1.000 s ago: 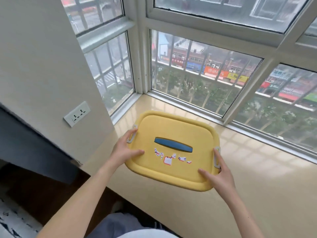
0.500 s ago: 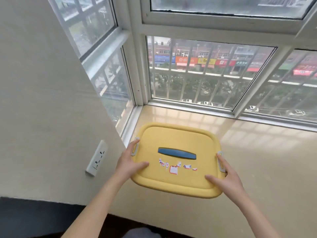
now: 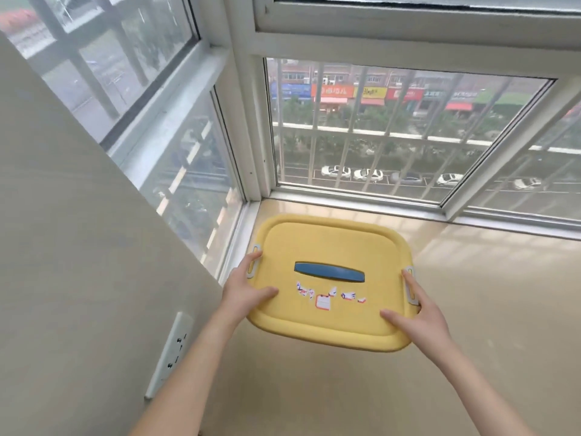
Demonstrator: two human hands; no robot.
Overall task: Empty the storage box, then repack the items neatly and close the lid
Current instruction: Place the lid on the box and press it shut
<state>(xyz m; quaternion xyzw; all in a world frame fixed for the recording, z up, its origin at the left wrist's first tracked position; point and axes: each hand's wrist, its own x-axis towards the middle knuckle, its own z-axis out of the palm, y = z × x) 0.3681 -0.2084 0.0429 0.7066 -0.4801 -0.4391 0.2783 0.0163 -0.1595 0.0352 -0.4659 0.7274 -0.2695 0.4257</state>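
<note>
A yellow storage box (image 3: pixel 333 243) with its lid on sits on the beige window ledge, in the corner by the windows. The lid carries a dark blue handle (image 3: pixel 329 272) and several small stickers (image 3: pixel 323 298). My left hand (image 3: pixel 243 287) grips the box's left edge, thumb on the lid and fingers at the grey side latch (image 3: pixel 254 258). My right hand (image 3: pixel 418 316) grips the right edge the same way, fingers over the right latch (image 3: pixel 409 275). The box's contents are hidden under the lid.
The beige ledge (image 3: pixel 487 325) stretches to the right and toward me. Window frames (image 3: pixel 248 146) and glass bound the ledge at the back and left. A beige wall (image 3: pixel 78 262) with a white socket (image 3: pixel 171 350) stands at the left.
The view has risen and moved closer over the ledge. The box sits nearer the window corner than before. Both hands keep the same hold on its sides.
</note>
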